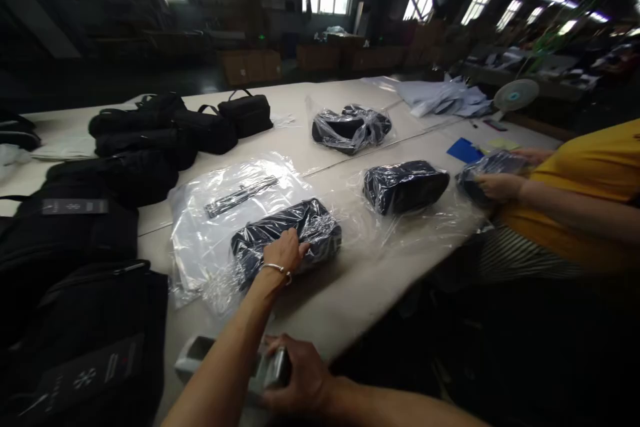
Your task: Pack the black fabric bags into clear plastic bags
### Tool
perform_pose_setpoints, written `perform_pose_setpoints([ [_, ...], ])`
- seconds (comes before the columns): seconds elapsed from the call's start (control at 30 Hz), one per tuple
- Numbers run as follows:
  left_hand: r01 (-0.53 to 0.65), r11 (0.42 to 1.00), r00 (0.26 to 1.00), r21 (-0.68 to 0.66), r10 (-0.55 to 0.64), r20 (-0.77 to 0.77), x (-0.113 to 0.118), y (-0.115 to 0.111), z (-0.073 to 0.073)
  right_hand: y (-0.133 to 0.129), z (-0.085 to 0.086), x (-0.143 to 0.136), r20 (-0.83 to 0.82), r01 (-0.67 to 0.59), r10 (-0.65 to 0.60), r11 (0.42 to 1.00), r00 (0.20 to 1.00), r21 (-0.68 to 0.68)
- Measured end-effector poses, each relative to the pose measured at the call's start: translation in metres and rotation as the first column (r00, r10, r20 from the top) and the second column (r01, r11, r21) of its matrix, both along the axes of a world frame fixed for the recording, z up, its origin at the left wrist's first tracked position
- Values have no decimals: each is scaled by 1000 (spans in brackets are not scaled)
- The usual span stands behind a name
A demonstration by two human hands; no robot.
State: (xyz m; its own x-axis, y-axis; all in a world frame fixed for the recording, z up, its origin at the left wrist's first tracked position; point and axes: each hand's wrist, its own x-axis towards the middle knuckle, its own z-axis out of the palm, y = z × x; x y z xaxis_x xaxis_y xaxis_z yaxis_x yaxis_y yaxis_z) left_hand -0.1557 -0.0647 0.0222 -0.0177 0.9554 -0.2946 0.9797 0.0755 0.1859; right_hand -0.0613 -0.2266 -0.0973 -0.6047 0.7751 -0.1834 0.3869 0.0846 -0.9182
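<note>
My left hand [286,251], with a bracelet at the wrist, rests on a black bag in clear plastic [320,227], its fingers bent against the wrap. Lower down, my right hand [305,373] is wrapped round a grey tape dispenser [200,353] at the table's near edge; my left forearm hides part of it. Left of the wrapped bag lie flat clear plastic bags [195,227]. Another wrapped black bag [405,187] sits to the right, with loose plastic around it.
Black bags [135,173] with tags pile up on the left. One more wrapped bag [350,128] lies farther back. At the right, a person in yellow [590,180] handles a wrapped bag [493,170]. A small fan [516,95] stands behind.
</note>
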Motion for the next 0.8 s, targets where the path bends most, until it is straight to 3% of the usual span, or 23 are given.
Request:
perform_pose_setpoints([
  [0.17, 34, 999, 999, -10, -34, -3, -6, 6, 2, -14, 16, 116, -66, 200, -225, 942, 972, -271],
  [0.3, 38, 999, 999, 7, -38, 3, -9, 6, 1, -15, 34, 192, -93, 414, -447, 876, 890, -250],
  [0.43, 22, 1000, 1000, 20, -22, -18, -7, 2, -1, 15, 33, 225, -87, 657, -665, 747, 742, -98],
  [0.57, -3, 1000, 998, 21, 4, -59, -4, 0, -1, 71, 7, 219, -126, 790, -783, 614, 610, 9],
  [0.63, -31, 999, 996, 18, 32, -81, -4, 0, 0, 95, -6, 213, -145, 784, -772, 619, 619, 47],
  [0.7, -57, 998, 994, 11, 58, -96, -5, 1, 0, 111, -12, 214, -116, 725, -716, 684, 689, 85],
  [0.8, -74, 997, 992, 16, 75, -99, -5, 1, 0, 124, 0, 229, 6, 598, -603, 793, 798, 116],
])
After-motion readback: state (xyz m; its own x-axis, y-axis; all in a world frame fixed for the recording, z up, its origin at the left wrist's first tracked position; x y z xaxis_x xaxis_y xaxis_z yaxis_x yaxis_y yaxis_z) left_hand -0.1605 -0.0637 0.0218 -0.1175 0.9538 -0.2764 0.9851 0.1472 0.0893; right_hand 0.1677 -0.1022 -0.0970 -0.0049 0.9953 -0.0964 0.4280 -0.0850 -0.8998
